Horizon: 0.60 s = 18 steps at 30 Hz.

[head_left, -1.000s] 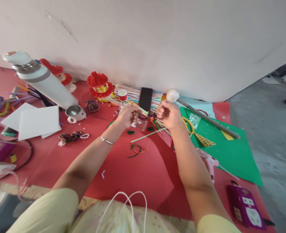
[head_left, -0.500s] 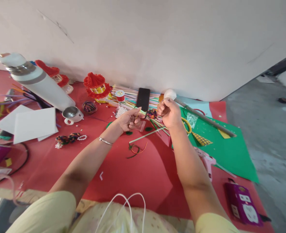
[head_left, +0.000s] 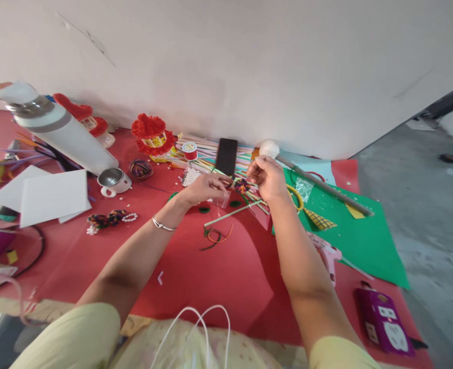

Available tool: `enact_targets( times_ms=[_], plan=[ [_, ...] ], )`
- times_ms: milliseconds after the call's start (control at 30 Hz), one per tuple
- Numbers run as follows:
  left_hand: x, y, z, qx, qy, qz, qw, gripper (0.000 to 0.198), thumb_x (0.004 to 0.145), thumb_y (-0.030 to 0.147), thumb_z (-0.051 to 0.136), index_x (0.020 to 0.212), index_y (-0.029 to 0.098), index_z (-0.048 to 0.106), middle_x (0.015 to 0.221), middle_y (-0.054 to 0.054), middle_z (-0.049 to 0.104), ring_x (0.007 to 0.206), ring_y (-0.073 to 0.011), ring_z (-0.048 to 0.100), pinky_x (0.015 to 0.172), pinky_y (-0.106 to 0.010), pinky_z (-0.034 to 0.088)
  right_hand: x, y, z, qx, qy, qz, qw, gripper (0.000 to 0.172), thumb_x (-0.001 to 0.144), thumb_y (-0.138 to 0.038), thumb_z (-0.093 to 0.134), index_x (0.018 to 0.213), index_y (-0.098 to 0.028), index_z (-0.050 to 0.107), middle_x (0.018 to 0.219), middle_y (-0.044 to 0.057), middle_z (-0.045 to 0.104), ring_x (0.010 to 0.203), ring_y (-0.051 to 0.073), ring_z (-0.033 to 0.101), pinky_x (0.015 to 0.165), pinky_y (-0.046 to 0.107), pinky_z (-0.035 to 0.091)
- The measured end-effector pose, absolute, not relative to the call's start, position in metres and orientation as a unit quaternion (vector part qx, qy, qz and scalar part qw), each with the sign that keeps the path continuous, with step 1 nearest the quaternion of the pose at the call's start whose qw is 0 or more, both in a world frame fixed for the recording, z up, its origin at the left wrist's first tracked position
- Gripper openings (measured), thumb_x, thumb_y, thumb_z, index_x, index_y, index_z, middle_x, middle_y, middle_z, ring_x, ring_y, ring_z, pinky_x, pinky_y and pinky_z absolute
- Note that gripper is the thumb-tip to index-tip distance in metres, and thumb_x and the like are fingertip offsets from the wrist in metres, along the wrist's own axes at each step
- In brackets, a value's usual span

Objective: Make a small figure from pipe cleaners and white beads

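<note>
A small multicoloured yarn bundle in dark, red and orange hangs between my two hands, above the table. My left hand, with a silver bangle at the wrist, is closed, its fingertips pinching the dark left end of the bundle. On the other side, my right hand is curled with thumb and fingers together close to the bundle; what it pinches is too small to make out. Below them lie pale straws, a little clear bag and a green stick.
Behind the hands are a black phone, a red thread spool and white beads. To the left stand a steel cup and white bottle. A pink glue gun and purple power box lie right.
My left hand has turned its palm downward, fingers closing nearer the yarn bundle. The bundle sits slightly lower and has turned. My right hand has barely moved.
</note>
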State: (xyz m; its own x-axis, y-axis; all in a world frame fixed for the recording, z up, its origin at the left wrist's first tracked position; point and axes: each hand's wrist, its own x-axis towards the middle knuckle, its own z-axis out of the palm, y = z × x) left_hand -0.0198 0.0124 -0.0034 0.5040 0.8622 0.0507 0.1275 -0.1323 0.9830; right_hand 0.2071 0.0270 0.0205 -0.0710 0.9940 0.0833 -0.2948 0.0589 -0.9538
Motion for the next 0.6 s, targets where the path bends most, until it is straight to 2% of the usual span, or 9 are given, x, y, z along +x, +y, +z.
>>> enact_targets(
  times_ms=[67,133,200,267,367,467,600],
  plan=[
    [-0.0203,0.0132,-0.0037,0.654,0.375,0.338,0.563,0.015,0.071,0.03,0.085,0.069,0.016,0.08,0.112,-0.012,0.077,0.107,-0.0241,0.071,0.088,-0.031,0.055,0.2073,0.0277,0.0177,-0.387,-0.469,0.573,0.55,0.033,0.077,-0.05,0.079,0.072,-0.021,0.062,0.067,-0.002,0.062,0.054,0.009,0.052,0.042,0.02,0.032],
    [-0.0193,0.0123,-0.0035,0.603,0.372,0.334,0.621,0.018,0.075,0.033,0.082,0.073,0.015,0.078,0.091,-0.011,0.077,0.083,-0.0189,0.072,0.073,-0.028,0.055,0.2075,0.0277,0.0161,-0.397,-0.475,0.579,0.53,0.034,0.077,-0.049,0.081,0.071,-0.021,0.063,0.066,-0.002,0.062,0.052,0.008,0.05,0.04,0.019,0.027],
    [-0.0172,0.0106,-0.0027,0.543,0.361,0.333,0.681,0.022,0.078,0.035,0.08,0.077,0.014,0.074,0.077,-0.009,0.074,0.063,-0.0144,0.067,0.06,-0.025,0.051,0.2078,0.0274,0.0155,-0.41,-0.476,0.584,0.515,0.035,0.076,-0.05,0.082,0.071,-0.02,0.063,0.066,-0.002,0.061,0.05,0.007,0.048,0.038,0.019,0.024],
    [-0.0147,0.0093,-0.002,0.5,0.353,0.338,0.715,0.023,0.078,0.034,0.08,0.078,0.013,0.07,0.07,-0.007,0.071,0.054,-0.0119,0.063,0.053,-0.023,0.047,0.2079,0.0268,0.0153,-0.421,-0.475,0.584,0.505,0.038,0.075,-0.052,0.083,0.07,-0.02,0.063,0.067,-0.002,0.062,0.05,0.006,0.047,0.038,0.018,0.024],
    [-0.012,0.0086,-0.0026,0.459,0.359,0.343,0.737,0.023,0.076,0.031,0.082,0.078,0.013,0.068,0.067,-0.005,0.069,0.051,-0.011,0.063,0.05,-0.021,0.046,0.2074,0.0261,0.0148,-0.429,-0.49,0.582,0.488,0.041,0.075,-0.056,0.083,0.07,-0.02,0.065,0.069,0.0,0.065,0.052,0.008,0.05,0.04,0.019,0.029],
    [-0.0115,0.0093,-0.0056,0.438,0.369,0.333,0.749,0.024,0.074,0.03,0.085,0.079,0.012,0.069,0.073,-0.007,0.072,0.057,-0.0145,0.068,0.056,-0.025,0.053,0.2067,0.026,0.0133,-0.449,-0.525,0.561,0.455,0.04,0.078,-0.058,0.079,0.071,-0.021,0.067,0.07,0.001,0.068,0.054,0.01,0.053,0.042,0.021,0.031],
    [-0.0123,0.011,-0.0102,0.462,0.415,0.334,0.709,0.023,0.074,0.028,0.085,0.078,0.011,0.071,0.074,-0.009,0.073,0.056,-0.0126,0.066,0.053,-0.022,0.05,0.2073,0.0265,0.01,-0.515,-0.643,0.412,0.388,0.035,0.086,-0.049,0.072,0.068,-0.021,0.069,0.061,-0.001,0.063,0.055,0.012,0.049,0.051,0.025,0.034]
  ],
)
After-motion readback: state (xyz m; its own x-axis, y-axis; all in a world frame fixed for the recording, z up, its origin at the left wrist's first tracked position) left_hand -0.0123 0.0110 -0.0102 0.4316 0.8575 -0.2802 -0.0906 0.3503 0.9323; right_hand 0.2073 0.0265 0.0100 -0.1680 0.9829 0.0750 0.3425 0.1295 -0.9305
